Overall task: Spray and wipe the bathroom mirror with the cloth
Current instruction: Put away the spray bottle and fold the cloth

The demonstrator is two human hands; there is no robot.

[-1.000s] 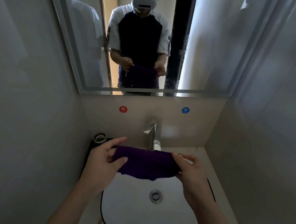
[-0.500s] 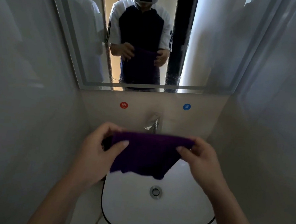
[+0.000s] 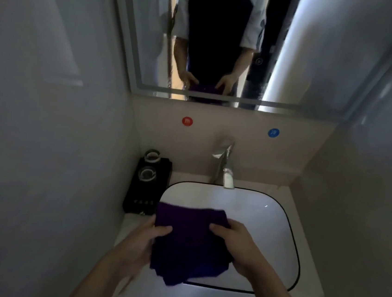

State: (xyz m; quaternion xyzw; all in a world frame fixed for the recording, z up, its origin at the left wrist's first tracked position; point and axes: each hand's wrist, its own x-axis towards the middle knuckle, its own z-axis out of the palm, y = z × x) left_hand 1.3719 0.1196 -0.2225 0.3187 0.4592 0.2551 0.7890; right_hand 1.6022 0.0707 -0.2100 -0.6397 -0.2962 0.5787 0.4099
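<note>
A: Why is the cloth (image 3: 190,242) low over the sink (image 3: 266,228), not at the mirror (image 3: 309,51)?

B: I think it is being folded into a pad first. The left hand (image 3: 141,241) pinches its left edge, thumb on top. The right hand (image 3: 236,242) pinches the right edge the same way.

A: And the spray?

B: I see no bottle. Only a black tray (image 3: 147,186) stands on the bench (image 3: 296,292) beside the tap (image 3: 224,166).
</note>
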